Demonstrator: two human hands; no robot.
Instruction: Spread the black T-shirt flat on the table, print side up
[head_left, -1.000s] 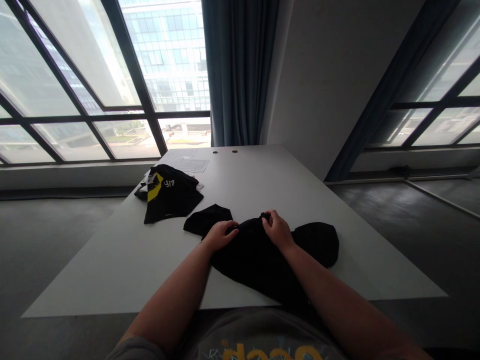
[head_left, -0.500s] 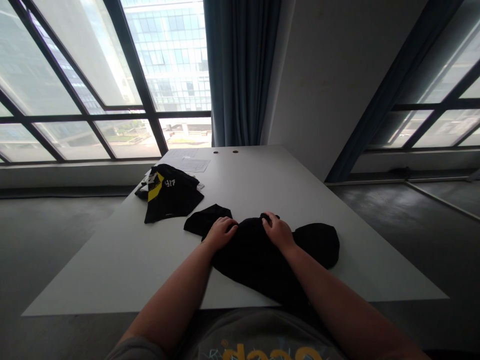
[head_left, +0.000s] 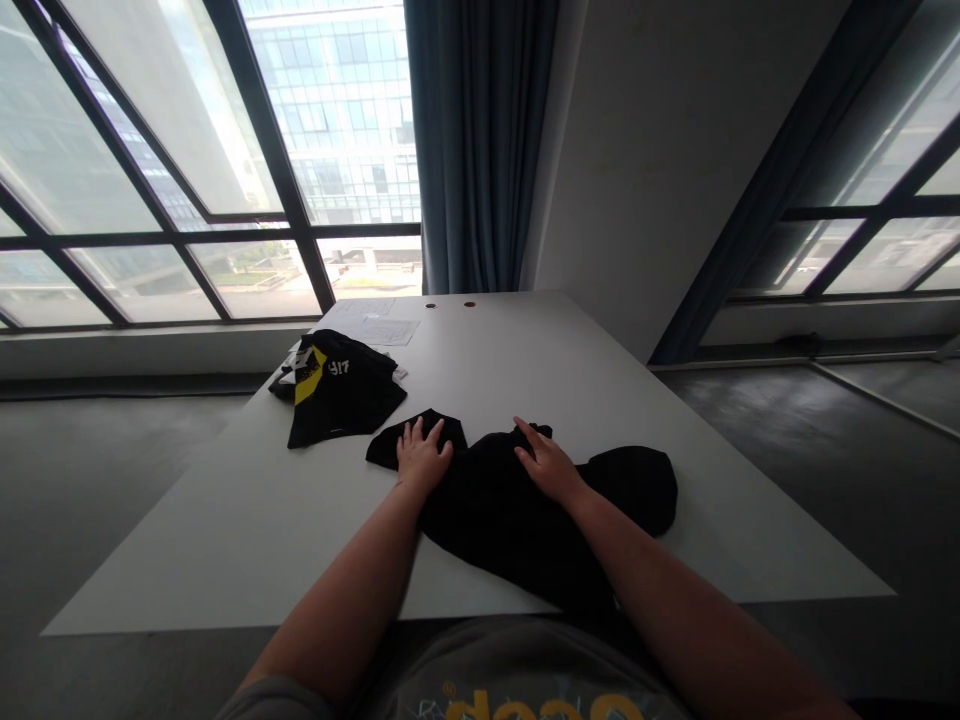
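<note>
A black garment (head_left: 517,515) lies spread on the white table (head_left: 225,520) in front of me, its lower part hanging over the near edge. My left hand (head_left: 421,455) lies flat on the garment's left sleeve, fingers spread. My right hand (head_left: 546,462) rests flat near the collar, fingers stretched out. Neither hand holds anything.
A folded black garment with a yellow stripe and white print (head_left: 337,388) sits at the table's left, on top of other folded clothes. Paper sheets (head_left: 379,325) lie at the far side. Windows and a dark curtain (head_left: 476,140) stand behind the table.
Both hands have opened from a grip on the fabric and now lie flat. The left hand has slid left and forward onto the sleeve.
</note>
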